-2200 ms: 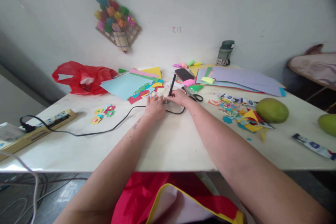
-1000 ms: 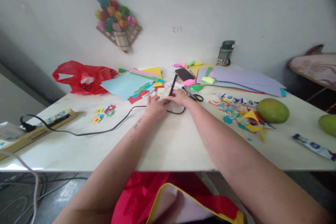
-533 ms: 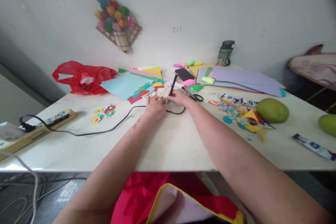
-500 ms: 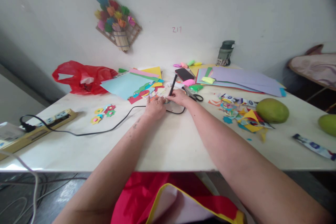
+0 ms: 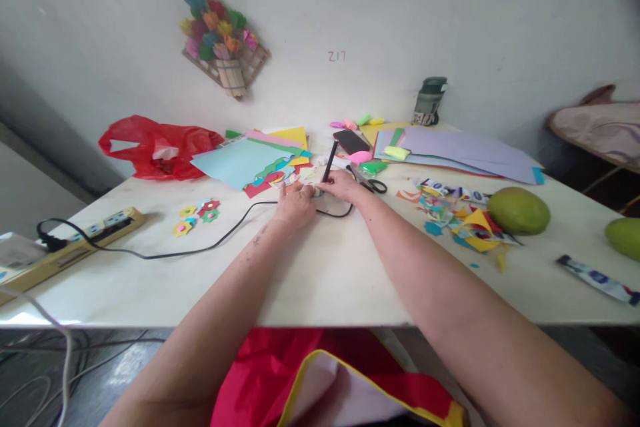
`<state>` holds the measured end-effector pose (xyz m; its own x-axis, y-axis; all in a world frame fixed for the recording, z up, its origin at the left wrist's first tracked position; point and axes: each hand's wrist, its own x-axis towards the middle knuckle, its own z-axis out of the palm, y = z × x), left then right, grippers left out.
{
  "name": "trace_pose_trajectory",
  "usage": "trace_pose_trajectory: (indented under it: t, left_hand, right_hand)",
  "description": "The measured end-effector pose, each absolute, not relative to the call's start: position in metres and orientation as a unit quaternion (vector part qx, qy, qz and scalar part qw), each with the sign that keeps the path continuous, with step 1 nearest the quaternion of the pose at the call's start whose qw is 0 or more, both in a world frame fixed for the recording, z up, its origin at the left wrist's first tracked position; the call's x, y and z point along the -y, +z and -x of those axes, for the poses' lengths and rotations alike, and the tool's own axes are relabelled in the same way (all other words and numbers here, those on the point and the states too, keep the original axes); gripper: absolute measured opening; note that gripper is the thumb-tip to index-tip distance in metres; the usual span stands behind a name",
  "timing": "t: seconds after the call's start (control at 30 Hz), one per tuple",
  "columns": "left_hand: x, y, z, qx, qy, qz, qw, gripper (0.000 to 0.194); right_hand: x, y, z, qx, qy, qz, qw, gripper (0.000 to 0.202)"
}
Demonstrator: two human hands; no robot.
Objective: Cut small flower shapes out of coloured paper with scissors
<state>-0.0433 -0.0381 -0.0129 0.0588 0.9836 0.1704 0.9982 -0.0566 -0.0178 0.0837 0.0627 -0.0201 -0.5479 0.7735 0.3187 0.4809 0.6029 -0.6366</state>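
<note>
My right hand is closed around a slim black pen, which stands nearly upright with its lower end close to the tabletop. Just left of it, my left hand lies low on the table with bent fingers. A small pale piece shows at its fingertips, too small and covered to name. Coloured paper scraps spread beyond the left hand. Black scissors rest just past the right hand, and a black cord runs beneath both hands.
Left are paper flowers, a power strip and a red plastic bag. Behind lie a phone, coloured sheets and a bottle. Right are cuttings, a green mango and a tube.
Almost nothing differs. Both hands and the pen keep their places, with at most a very slight shift of the fingers.
</note>
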Motion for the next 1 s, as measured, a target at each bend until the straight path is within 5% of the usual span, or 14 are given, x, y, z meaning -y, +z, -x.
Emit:
trace_pose_trajectory:
  t: [1.0]
  left_hand:
    - [0.0404,-0.0093,0.0421,0.688,-0.076,0.72,0.051,0.039]
  right_hand:
    - [-0.0535,-0.0099,-0.0857,0.839,0.243,0.396,0.283,0.015]
